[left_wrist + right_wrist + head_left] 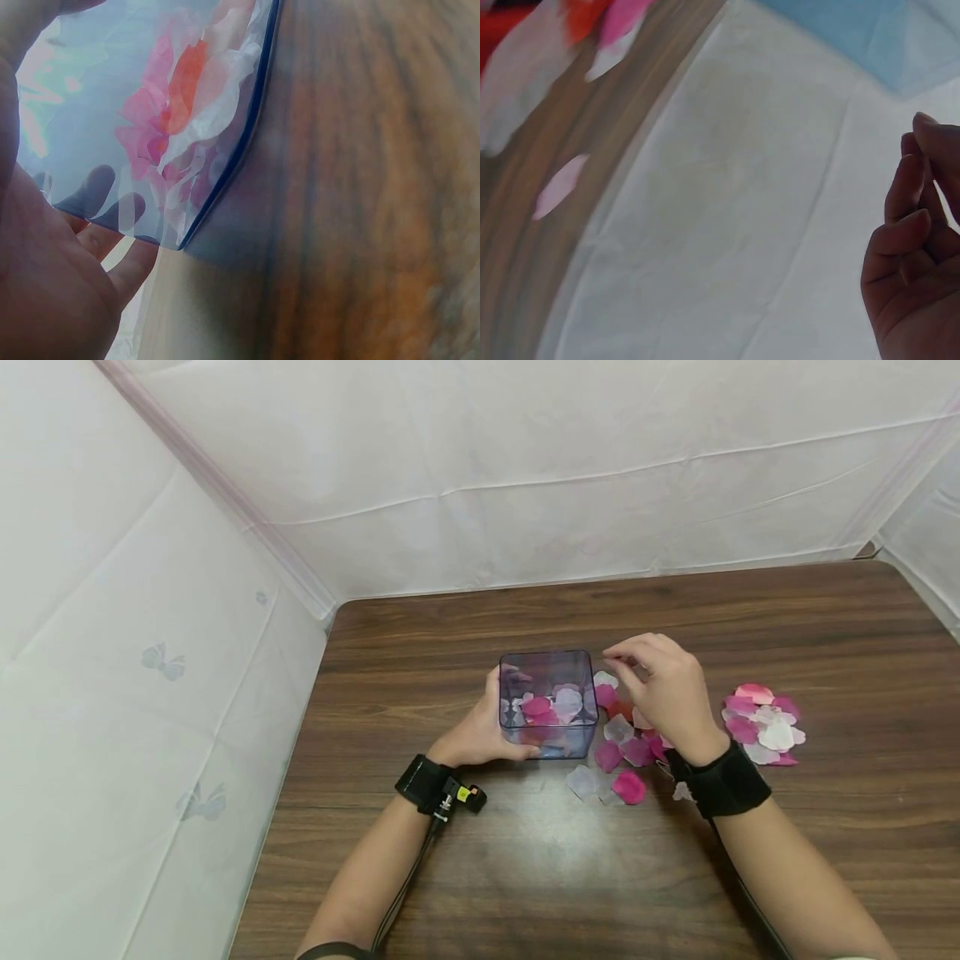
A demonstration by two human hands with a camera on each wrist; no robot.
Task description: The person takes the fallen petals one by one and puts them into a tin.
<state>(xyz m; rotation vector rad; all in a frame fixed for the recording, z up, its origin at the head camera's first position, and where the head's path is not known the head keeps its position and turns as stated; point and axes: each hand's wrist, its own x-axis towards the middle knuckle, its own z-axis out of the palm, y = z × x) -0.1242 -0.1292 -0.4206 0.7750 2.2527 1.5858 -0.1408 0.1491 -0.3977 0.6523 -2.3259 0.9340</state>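
Observation:
A see-through bluish-purple square box (549,653) holds pink, red and white artificial petals (553,705). My left hand (480,727) grips its left side, the thumb along the near wall and the fingers round the far side. Through the clear wall the petals (187,97) show in the left wrist view, beside my left hand (60,277). Just right of the box, my right hand (663,681) is raised over loose petals (618,729). In the right wrist view the thumb and fingertips of my right hand (922,232) come together, with no petal visible between them.
To the right of my right wrist lies a separate pile of petals (765,727). A few loose petals (628,787) lie nearer me. White cloth (480,543) hangs behind and left of the brown wooden table (555,868).

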